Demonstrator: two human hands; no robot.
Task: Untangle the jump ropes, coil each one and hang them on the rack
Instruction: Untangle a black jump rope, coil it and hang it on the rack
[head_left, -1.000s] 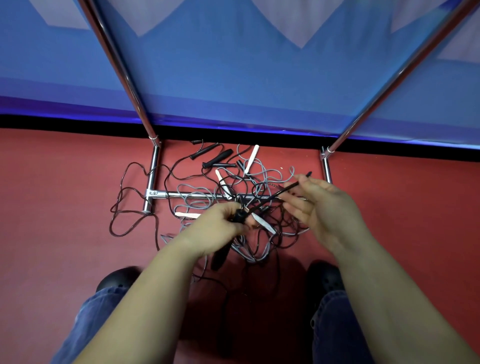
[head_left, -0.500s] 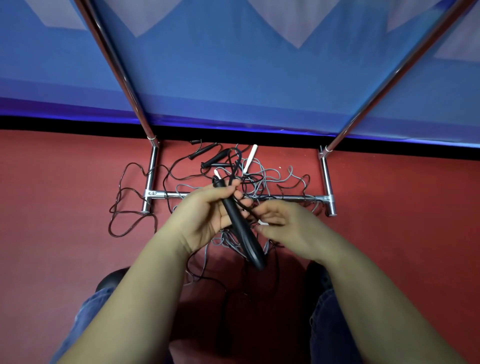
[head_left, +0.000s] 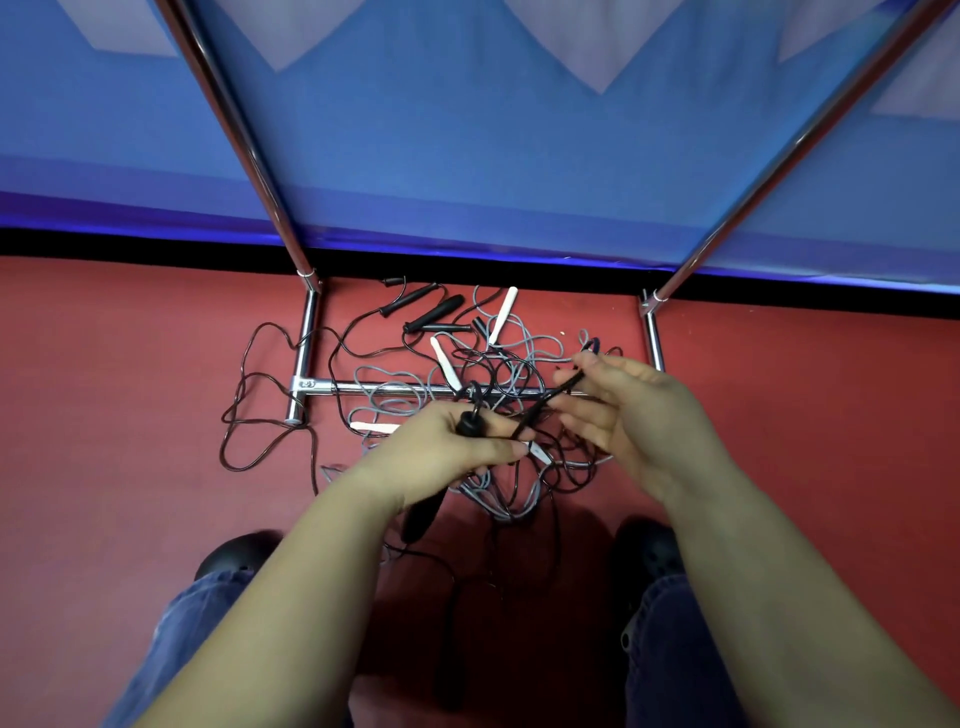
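likely, with the left hand (head_left: 441, 452) gripping a black handle (head_left: 470, 425) and the right hand (head_left: 644, 415) pinching its cord (head_left: 540, 408) (apparently), pulling could tighten the tangle (head_left: 498, 384).

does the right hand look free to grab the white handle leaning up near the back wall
Probably not yet. The right hand is pinching a black cord, and the white handle lies beyond the tangle; nothing solid blocks the way if it lets go.

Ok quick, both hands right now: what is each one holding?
Left hand: grips a black jump rope handle.
Right hand: pinches the black cord running from that handle, fingers mostly extended.
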